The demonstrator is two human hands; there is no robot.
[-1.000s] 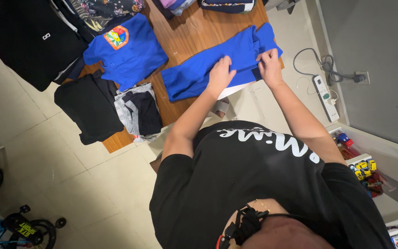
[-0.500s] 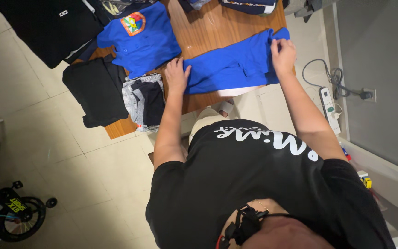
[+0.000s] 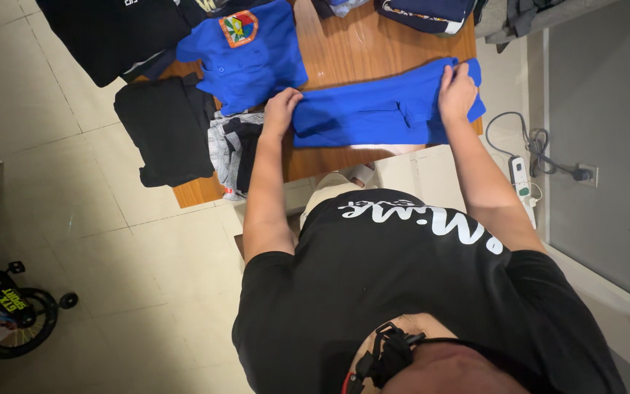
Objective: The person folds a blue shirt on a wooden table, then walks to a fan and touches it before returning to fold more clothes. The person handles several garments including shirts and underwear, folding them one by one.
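Since a second ago, left hand (image 3: 280, 109) has slid out to one end of the folded blue garment (image 3: 377, 113) on the worktop (image 3: 344, 44). Right hand (image 3: 457, 91) pinches the other end, fingers closed on cloth; left fingers curl over the edge. Its long axis runs hand to hand.

**Labels on the clothes and the bicycle**

A badge (image 3: 238, 28) with a rounded shape, in orange, yellow, green and red, sits on the folded blue shirt (image 3: 246, 62) near the table's far edge. A small yellow-green sticker (image 3: 10, 299) is on the black bicycle frame (image 3: 1, 303) at the left floor edge.
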